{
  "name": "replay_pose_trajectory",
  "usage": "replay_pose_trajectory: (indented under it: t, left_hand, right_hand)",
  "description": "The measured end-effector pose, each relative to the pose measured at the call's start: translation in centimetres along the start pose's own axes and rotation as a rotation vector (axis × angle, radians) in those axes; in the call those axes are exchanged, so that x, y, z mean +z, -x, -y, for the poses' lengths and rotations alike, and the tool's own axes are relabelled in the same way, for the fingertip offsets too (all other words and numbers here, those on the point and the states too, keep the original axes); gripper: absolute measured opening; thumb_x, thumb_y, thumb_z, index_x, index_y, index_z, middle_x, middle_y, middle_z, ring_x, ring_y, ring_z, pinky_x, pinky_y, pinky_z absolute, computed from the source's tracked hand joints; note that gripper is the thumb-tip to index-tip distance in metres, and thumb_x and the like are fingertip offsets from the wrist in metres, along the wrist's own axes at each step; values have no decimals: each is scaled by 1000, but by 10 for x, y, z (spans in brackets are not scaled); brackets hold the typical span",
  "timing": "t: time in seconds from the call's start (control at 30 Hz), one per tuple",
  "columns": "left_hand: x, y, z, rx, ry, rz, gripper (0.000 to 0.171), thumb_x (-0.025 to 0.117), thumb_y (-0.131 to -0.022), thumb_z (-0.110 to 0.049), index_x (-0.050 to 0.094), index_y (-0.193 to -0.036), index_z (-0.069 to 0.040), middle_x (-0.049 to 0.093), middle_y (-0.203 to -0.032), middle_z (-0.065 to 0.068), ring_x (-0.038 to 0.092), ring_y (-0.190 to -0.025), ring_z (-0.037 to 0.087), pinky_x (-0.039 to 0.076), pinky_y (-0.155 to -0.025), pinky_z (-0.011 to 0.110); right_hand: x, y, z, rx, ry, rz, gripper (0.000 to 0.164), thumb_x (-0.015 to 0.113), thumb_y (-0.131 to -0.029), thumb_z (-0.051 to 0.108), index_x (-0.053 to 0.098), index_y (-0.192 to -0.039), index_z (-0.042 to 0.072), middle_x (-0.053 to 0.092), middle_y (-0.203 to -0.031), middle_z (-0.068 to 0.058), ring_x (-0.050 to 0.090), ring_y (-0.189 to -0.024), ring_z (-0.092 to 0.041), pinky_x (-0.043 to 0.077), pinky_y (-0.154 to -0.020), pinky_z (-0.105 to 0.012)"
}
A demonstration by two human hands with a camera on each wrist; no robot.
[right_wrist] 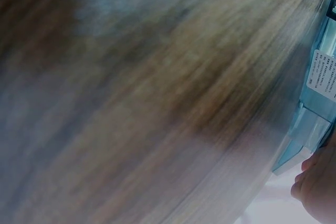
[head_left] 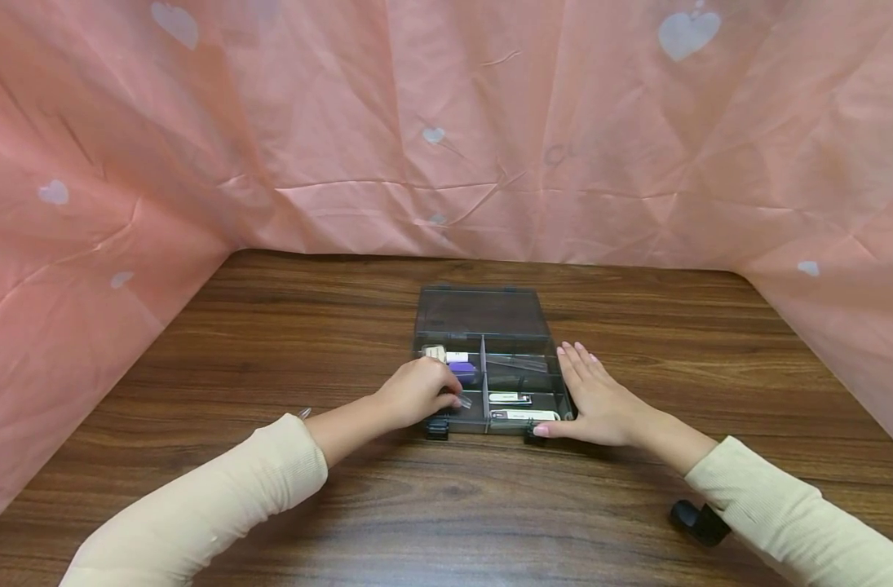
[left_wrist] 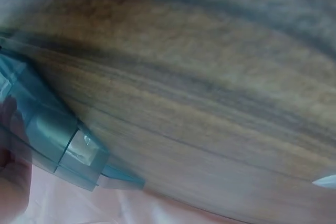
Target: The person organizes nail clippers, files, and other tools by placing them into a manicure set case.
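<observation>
A dark see-through divided box (head_left: 485,379) stands on the table with its lid (head_left: 483,311) laid back, away from me. Over the front left compartment, my left hand (head_left: 419,391) has its fingers bent down and pinches a small clear plastic piece (head_left: 464,401). My right hand (head_left: 600,399) lies along the box's right side, fingers stretched out and thumb by the front right latch (head_left: 532,430). Behind the left hand sit a purple item (head_left: 462,371) and a beige item (head_left: 435,352). Two slim white items, one rear (head_left: 510,398) and one front (head_left: 519,416), lie in the front right compartment.
Clear strips (head_left: 515,364) lie in the back right compartment. Something silvery and pointed (head_left: 304,413) is on the wooden table (head_left: 307,326) beside the left wrist. A black object (head_left: 699,522) lies partly behind the right sleeve. Pink cloth (head_left: 475,163) surrounds the table's far sides.
</observation>
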State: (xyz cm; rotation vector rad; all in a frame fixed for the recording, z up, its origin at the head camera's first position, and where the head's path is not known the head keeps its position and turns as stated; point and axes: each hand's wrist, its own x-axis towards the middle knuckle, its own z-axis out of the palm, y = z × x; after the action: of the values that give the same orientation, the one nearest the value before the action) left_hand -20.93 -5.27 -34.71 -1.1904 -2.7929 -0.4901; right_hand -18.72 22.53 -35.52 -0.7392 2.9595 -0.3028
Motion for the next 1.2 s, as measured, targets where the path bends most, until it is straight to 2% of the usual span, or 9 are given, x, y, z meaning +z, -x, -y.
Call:
replay_pose_trajectory:
  t: [0.13, 0.27, 0.53, 0.63, 0.9, 1.2]
  left_hand:
    - [-2, -1, -1, -3, 12, 27, 14, 70, -81, -20, 74, -88, -9, 73, -85, 0, 66, -80, 11, 54, -71, 27]
    - [-4, 1, 1, 24, 43, 0, 15, 70, -82, -18, 74, -91, -7, 73, -89, 2, 67, -85, 13, 54, -75, 28]
    - [-9, 8, 7, 61, 106, -159, 13, 71, -81, -15, 73, -90, -6, 71, -90, 2, 64, -89, 15, 52, -80, 29]
    - [-10, 12, 11, 45, 118, -211, 13, 71, -80, -15, 73, -90, -7, 71, -90, 1, 63, -91, 16, 52, -81, 30]
    - [-12, 29, 19, -49, 173, -303, 16, 74, -78, -17, 73, -89, -5, 71, -91, 3, 62, -90, 17, 51, -80, 33]
    - [-14, 47, 27, -72, 198, -385, 17, 75, -76, -15, 72, -88, -4, 70, -89, 3, 61, -88, 19, 51, -79, 34]
  right_hand:
    - [0, 1, 1, -1, -7, 2, 115, 58, -75, 68, 13, -143, -14, 10, -150, -33, 8, -139, -47, 13, -113, -56]
    - [0, 0, 1, 8, -11, 11, 115, 58, -75, 68, 12, -143, -13, 8, -151, -32, 6, -140, -46, 12, -113, -56]
    - [0, -2, 0, 25, -12, 30, 116, 58, -75, 69, 10, -144, -12, 5, -152, -30, 5, -141, -45, 11, -113, -56]
    - [1, -2, -1, 28, -9, 30, 116, 58, -75, 69, 10, -144, -11, 5, -152, -30, 5, -141, -44, 11, -113, -56]
    - [1, -2, 0, 21, -2, 29, 115, 58, -75, 68, 10, -144, -12, 6, -152, -31, 5, -141, -45, 11, -113, -56]
    - [1, -2, 0, 13, 3, 18, 115, 57, -75, 68, 12, -143, -12, 8, -151, -31, 7, -140, -46, 12, -113, -56]
